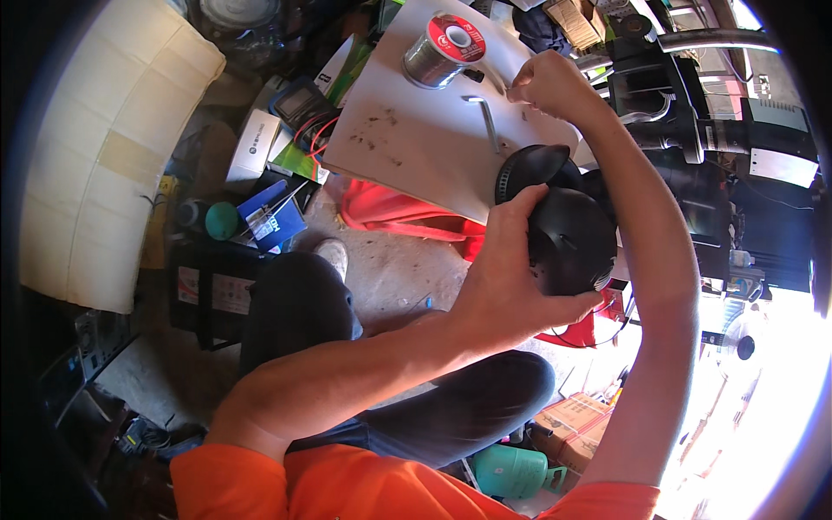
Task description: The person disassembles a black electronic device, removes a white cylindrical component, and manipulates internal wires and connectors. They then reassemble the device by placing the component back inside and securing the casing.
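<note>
Head view: a solder spool (444,50) is seen up-left of the fingers. An Allen key (485,120) lies just left of the right hand (548,85), whose fingers are pinched together; what is pinched cannot be told. Below, a black housing (572,241) is gripped by the left hand (511,277), fingers wrapped around it.

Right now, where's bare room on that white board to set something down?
The white board is bare along its near-left part, between the dark specks and the hex key. Its far end holds the solder spool. The right edge is crowded: right hand above, left hand gripping the black round housing. The floor left of the board is packed with boxes.
</note>
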{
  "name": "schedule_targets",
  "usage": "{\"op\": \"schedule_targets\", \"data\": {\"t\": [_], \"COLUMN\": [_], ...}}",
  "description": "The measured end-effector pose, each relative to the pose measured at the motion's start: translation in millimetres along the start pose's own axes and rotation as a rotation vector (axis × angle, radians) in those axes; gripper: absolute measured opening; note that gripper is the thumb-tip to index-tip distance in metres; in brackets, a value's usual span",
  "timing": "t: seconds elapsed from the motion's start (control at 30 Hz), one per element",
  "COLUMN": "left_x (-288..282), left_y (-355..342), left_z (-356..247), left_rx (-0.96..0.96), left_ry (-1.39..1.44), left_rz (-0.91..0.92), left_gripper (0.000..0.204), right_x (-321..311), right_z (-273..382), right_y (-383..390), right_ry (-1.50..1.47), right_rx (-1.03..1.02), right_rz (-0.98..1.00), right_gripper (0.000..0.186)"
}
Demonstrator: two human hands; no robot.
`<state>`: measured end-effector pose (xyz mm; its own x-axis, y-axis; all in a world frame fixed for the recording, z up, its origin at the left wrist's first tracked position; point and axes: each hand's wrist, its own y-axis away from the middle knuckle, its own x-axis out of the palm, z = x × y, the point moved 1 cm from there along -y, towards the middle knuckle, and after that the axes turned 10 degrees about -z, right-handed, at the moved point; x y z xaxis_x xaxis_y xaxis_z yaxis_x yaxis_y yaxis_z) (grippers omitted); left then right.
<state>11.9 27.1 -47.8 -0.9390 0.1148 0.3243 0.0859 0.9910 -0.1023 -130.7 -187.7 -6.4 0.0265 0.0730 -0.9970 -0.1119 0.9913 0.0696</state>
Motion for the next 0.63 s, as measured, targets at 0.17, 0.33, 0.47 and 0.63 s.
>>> {"op": "schedule_targets", "data": {"t": [0.17,0.33,0.47,0.63], "left_x": [0,4,3,5], "left_y": [0,0,-1,2], "left_z": [-2,0,6,10], "left_rx": [0.003,-0.023,-0.064,-0.057], "left_ry": [-0.013,0.015,0.030,0.077], "left_rz": [0.011,0.010,0.016,0.033], "left_gripper": [0.104,0.106,0.108,0.109], "right_x": [11,-4,-53,-107], "right_z": [-12,0,20,23], "right_y": [-5,5,56,146], "right_ry": [-0.029,0.094,-0.103,-0.354], "right_rx": [-0.021,-0.082,-0.115,0.030], "right_rz": [-0.032,-0.117,-0.305,-0.153], "right_gripper": [0.025,0.025,0.026,0.022]}}
